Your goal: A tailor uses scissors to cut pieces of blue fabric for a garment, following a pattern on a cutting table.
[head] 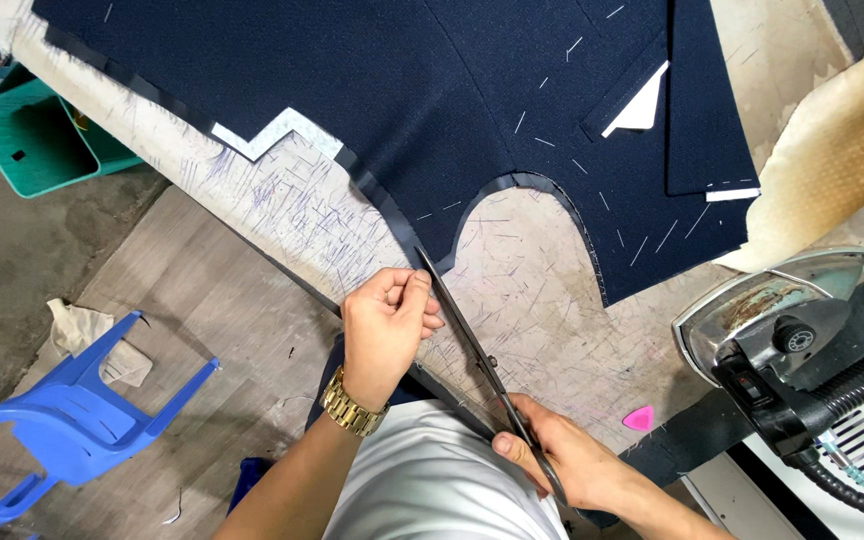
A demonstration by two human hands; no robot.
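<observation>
A large piece of navy fabric (402, 90) with white basting stitches lies over a worn, pen-marked padded table (532, 300). My right hand (562, 460) grips the handles of long dark scissors (472, 350), whose blades point up toward the fabric's cut edge. My left hand (387, 325), with a gold watch on its wrist, pinches the narrow fabric edge strip (392, 225) right beside the blade tips.
A steam iron (782, 330) with a black hose sits at the right. A pink tailor's chalk (638, 418) lies near it. A blue plastic chair (62, 420) and a teal bin (42, 140) stand on the floor at left.
</observation>
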